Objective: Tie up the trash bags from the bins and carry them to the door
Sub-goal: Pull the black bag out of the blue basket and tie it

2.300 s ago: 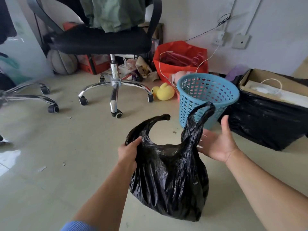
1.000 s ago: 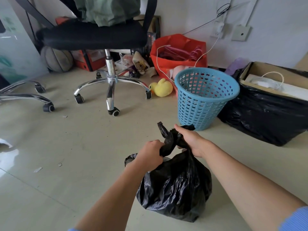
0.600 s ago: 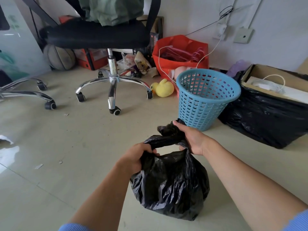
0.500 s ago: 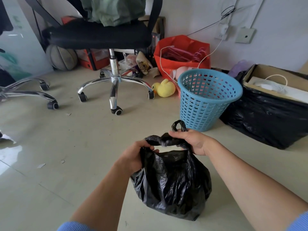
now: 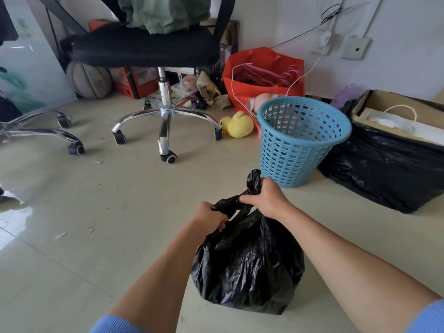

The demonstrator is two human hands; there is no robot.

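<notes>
While the black trash bag (image 5: 247, 267) sat on the floor (image 5: 120, 200) low in the centre of the view, both hands were on its neck. The left hand (image 5: 207, 218) gripped one twisted handle with its fingers curled round it. The right hand (image 5: 266, 200) was clenched on the other, and a stub of plastic stuck up out of the fist. The handles crossed between the hands; whether a knot was formed could not be told. The floor was pale glossy tile with grout lines, glare at the lower left and a few paper scraps (image 5: 60, 235). A white wall (image 5: 276, 25) ran along the back, carrying a switch plate (image 5: 355, 48) and a white cable (image 5: 300, 78) that dropped toward a red bag (image 5: 262, 75). A blue lattice bin (image 5: 300, 150) stood upright just beyond the right hand, apart from the bag. To its right, touching or nearly so, was a cardboard box (image 5: 394, 102) in black plastic wrap (image 5: 389, 169). A yellow plush duck (image 5: 237, 124) lay just left of the bin. The office chair (image 5: 153, 51), with a green garment (image 5: 165, 13) on the seat, stood further back on the left, its chrome base (image 5: 165, 116) on the open floor. A second chair base (image 5: 40, 133) was at the far left, and a basketball (image 5: 89, 79) lay behind against the wall. Blue sleeve cuffs (image 5: 113, 324) showed at the bottom edge.
</notes>
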